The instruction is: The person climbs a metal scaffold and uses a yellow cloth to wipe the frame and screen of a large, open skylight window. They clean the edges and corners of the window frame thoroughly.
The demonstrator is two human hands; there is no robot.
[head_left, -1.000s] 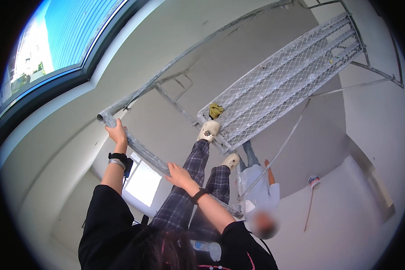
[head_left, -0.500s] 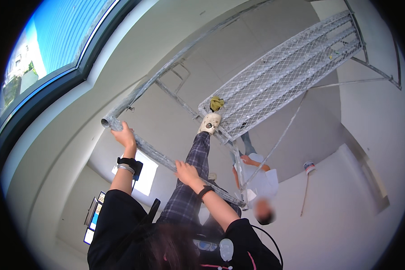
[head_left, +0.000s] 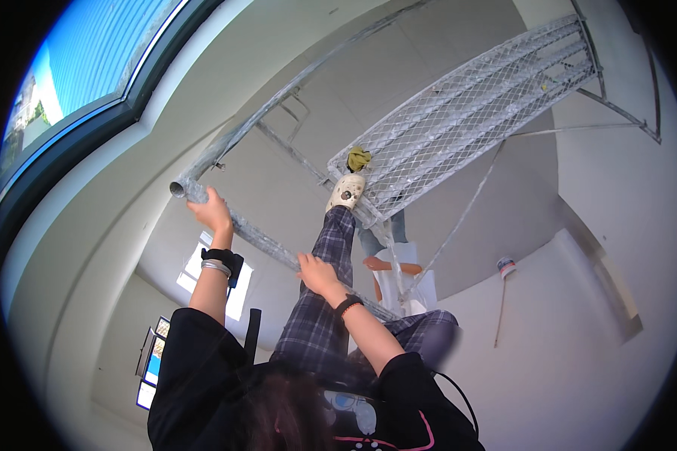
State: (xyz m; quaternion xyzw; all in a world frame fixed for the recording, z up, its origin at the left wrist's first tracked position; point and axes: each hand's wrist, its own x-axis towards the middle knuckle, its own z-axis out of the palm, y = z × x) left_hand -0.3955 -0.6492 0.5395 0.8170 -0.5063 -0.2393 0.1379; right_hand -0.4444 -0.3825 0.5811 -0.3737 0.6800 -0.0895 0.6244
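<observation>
My left hand point(head_left: 214, 211) is wrapped round a plaster-spattered metal scaffold rail point(head_left: 267, 248), close to the open tube end at its left corner. Farther along the same rail, my right hand point(head_left: 319, 275) is closed over the tube. One leg in plaid trousers reaches through under the rail, its cream clog point(head_left: 346, 193) on the near end of a mesh scaffold platform point(head_left: 466, 113). Beside the clog lies a crumpled olive-yellow cloth or glove point(head_left: 358, 158). My other plaid knee point(head_left: 429, 331) is raised and bent at the right, its foot hidden.
Another person in a white top point(head_left: 410, 274) stands below, beyond the scaffold frame, partly hidden by my knee. A diagonal brace point(head_left: 462, 210) runs to the right. On the floor are a long-handled tool with a whitish head point(head_left: 506, 266). A dark-framed window point(head_left: 139, 98) fills the upper left.
My other knee has come up and out to the right. The person below has shifted left, behind the frame and my knee. Both hands keep their hold on the rail.
</observation>
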